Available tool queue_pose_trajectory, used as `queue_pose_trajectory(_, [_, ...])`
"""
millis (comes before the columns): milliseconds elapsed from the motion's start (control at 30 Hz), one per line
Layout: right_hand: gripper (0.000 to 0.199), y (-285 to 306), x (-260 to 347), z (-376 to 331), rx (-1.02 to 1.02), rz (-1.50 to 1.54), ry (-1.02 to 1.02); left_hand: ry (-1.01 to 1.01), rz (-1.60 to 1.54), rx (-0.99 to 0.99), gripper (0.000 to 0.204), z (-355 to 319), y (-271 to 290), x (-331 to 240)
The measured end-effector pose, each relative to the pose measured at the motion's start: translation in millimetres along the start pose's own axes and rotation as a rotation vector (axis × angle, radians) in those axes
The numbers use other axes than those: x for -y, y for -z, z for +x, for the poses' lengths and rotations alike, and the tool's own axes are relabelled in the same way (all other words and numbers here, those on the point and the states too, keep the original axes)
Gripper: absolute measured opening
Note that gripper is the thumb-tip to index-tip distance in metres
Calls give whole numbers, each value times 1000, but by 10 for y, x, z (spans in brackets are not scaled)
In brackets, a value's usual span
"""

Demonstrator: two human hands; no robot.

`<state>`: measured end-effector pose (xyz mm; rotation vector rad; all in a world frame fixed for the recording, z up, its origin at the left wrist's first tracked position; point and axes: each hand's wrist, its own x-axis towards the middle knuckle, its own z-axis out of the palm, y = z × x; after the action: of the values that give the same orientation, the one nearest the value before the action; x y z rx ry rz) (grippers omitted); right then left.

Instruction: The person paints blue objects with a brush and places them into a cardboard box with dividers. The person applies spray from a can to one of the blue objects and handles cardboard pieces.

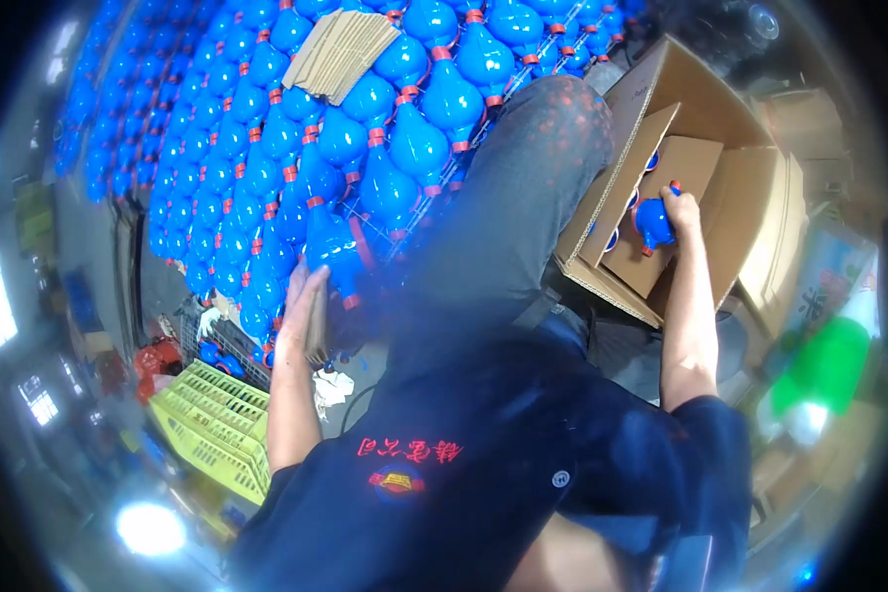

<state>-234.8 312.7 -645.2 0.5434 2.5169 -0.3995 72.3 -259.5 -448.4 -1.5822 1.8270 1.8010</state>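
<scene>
My right hand (pixel 683 209) reaches into an open cardboard box (pixel 590 192) on the right. It is closed around a glossy blue gourd-shaped piece (pixel 653 225) with red ends. Inside the box, more round blue-and-red ends show beside a cardboard divider (pixel 644 178). On the left, my left hand (pixel 304 298) has its fingers stretched up against the lowest part of a blue gourd-shaped piece (pixel 332 242) at the near edge of a large rack. Its thumb is hidden, and a blurred brownish flat thing (pixel 316 328) shows beside its palm.
Rows of blue gourd-shaped pieces (pixel 419 143) fill the upper left. A stack of cardboard strips (pixel 340 54) lies on them. A yellow-green plastic crate (pixel 212 419) stands at lower left, with red items (pixel 158 367) near it. My grey-trousered leg (pixel 523 187) lies between rack and box.
</scene>
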Motion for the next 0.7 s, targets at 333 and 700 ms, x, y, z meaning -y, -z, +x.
queue_pose_trajectory(333, [52, -1558, -153, -70, 266, -246, 258, 70, -1118, 1237, 62, -174, -1064, -811])
queue_pose_trajectory(700, [38, 1020, 1558, -2331, 100, 1245, 835, 426, -1008, 1838, 54, -659, -2430, -1200])
